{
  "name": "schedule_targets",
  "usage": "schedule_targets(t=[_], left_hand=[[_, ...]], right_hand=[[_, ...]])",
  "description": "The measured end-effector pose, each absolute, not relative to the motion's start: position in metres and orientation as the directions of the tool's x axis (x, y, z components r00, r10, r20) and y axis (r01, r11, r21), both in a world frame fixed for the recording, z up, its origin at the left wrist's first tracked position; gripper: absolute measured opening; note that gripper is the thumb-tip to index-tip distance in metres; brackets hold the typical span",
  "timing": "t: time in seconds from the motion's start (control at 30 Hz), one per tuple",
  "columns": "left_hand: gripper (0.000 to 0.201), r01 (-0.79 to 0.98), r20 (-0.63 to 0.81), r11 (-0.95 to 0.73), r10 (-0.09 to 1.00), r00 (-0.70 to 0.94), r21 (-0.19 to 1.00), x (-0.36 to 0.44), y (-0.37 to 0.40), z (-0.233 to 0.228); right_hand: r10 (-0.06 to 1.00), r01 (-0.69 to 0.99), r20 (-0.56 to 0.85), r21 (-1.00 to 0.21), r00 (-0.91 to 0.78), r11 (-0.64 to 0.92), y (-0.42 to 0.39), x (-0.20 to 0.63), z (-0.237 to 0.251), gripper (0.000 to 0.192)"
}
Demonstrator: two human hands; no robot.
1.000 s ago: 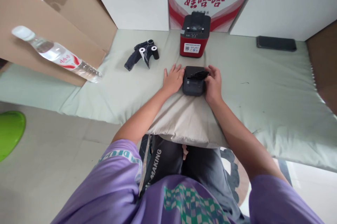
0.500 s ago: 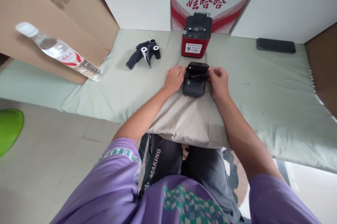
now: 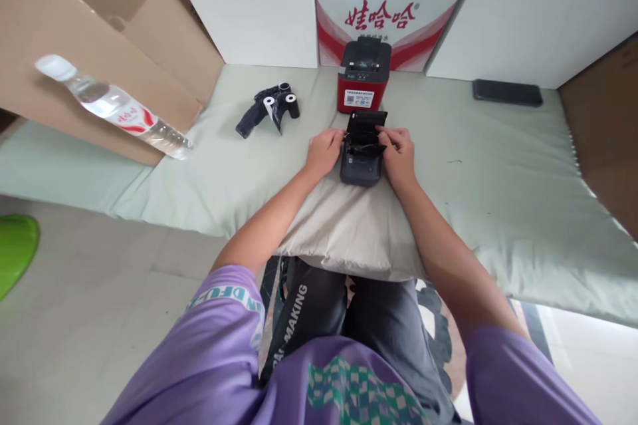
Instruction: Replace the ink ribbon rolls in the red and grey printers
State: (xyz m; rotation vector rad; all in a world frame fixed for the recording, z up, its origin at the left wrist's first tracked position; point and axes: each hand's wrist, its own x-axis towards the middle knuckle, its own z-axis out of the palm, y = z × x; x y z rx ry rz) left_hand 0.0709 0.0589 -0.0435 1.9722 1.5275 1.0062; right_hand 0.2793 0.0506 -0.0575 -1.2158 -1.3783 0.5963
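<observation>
A small black portable printer (image 3: 361,171) lies on the green cloth in front of me, its hinged lid (image 3: 366,122) raised. A dark shiny strip of paper (image 3: 367,149) crosses its opening. My left hand (image 3: 323,151) is closed at the printer's left edge, fingertips gripping its side. On the right, my right hand (image 3: 399,153) is closed in a pinch at the strip's right end, one finger touching the lid. Exactly what its fingertips grip is partly hidden.
A red and black printer (image 3: 363,82) stands just behind. Left of it lie black paper rolls (image 3: 273,108). A water bottle (image 3: 117,108) leans on a cardboard box (image 3: 164,32). A black phone (image 3: 507,93) lies at the right, before white boxes (image 3: 518,19).
The portable printer's lid has swung further up and back. My right hand has shifted a little, with one finger now stretched to the lid. The view has moved slightly.
</observation>
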Motion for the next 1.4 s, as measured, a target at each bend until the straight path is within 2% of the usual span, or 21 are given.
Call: schedule_targets(t=[0.13, 0.2, 0.3, 0.37, 0.47, 0.7, 0.83, 0.93, 1.03, 1.1, 1.17, 1.27, 1.33, 1.4], left_hand=[[0.049, 0.605, 0.277, -0.290, 0.954, 0.118, 0.742, 0.070, 0.062, -0.049], [0.042, 0.592, 0.318, -0.319, 0.942, 0.109, 0.740, 0.069, 0.062, -0.048], [0.025, 0.584, 0.398, -0.389, 0.910, 0.120, 0.713, 0.070, 0.060, -0.037], [0.019, 0.625, 0.402, -0.409, 0.901, 0.162, 0.665, 0.072, 0.057, -0.026], [0.019, 0.728, 0.294, -0.365, 0.928, 0.231, 0.581, 0.076, 0.056, -0.010], [0.040, 0.831, -0.081, -0.248, 0.941, 0.329, 0.498, 0.092, 0.071, 0.022], [0.032, 0.915, -0.083, -0.246, 0.955, 0.286, 0.321, 0.114, 0.072, 0.042], [0.027, 0.914, -0.023, -0.297, 0.949, 0.316, 0.276, 0.117, 0.068, 0.049], [0.030, 0.854, 0.028, -0.380, 0.917, 0.397, 0.354, 0.100, 0.067, 0.052], [0.030, 0.770, 0.071, -0.429, 0.889, 0.452, 0.472, 0.080, 0.066, 0.055], [0.030, 0.663, 0.098, -0.408, 0.886, 0.453, 0.627, 0.058, 0.063, 0.060], [0.023, 0.569, -0.033, -0.165, 0.946, 0.321, 0.806, 0.023, 0.057, 0.072], [0.019, 0.570, -0.150, 0.015, 0.970, 0.192, 0.821, -0.002, 0.055, 0.080], [0.024, 0.594, -0.142, 0.102, 0.990, 0.021, 0.798, -0.026, 0.056, 0.086]], right_hand=[[0.935, 0.397, 0.345, -0.872, 0.083, 0.287, 0.055, 0.282, -0.060, 0.033], [0.936, 0.397, 0.343, -0.871, 0.074, 0.288, 0.056, 0.283, -0.061, 0.031], [0.924, 0.331, 0.351, -0.899, 0.152, 0.287, 0.058, 0.283, -0.063, 0.036], [0.917, 0.283, 0.341, -0.918, 0.205, 0.278, 0.058, 0.282, -0.065, 0.038], [0.910, 0.282, 0.352, -0.916, 0.217, 0.287, 0.059, 0.280, -0.065, 0.039], [0.902, 0.355, 0.380, -0.888, 0.207, 0.292, 0.061, 0.280, -0.065, 0.038], [0.908, 0.343, 0.375, -0.891, 0.187, 0.298, 0.061, 0.282, -0.065, 0.035], [0.900, 0.342, 0.392, -0.886, 0.190, 0.314, 0.060, 0.281, -0.065, 0.032], [0.899, 0.345, 0.384, -0.889, 0.209, 0.300, 0.061, 0.279, -0.065, 0.028], [0.903, 0.335, 0.375, -0.896, 0.212, 0.293, 0.061, 0.278, -0.065, 0.028], [0.902, 0.329, 0.374, -0.898, 0.217, 0.293, 0.060, 0.278, -0.065, 0.028], [0.903, 0.332, 0.366, -0.900, 0.224, 0.282, 0.060, 0.278, -0.064, 0.025], [0.904, 0.332, 0.361, -0.902, 0.227, 0.277, 0.060, 0.278, -0.063, 0.022], [0.903, 0.330, 0.362, -0.902, 0.232, 0.277, 0.059, 0.277, -0.063, 0.021]])
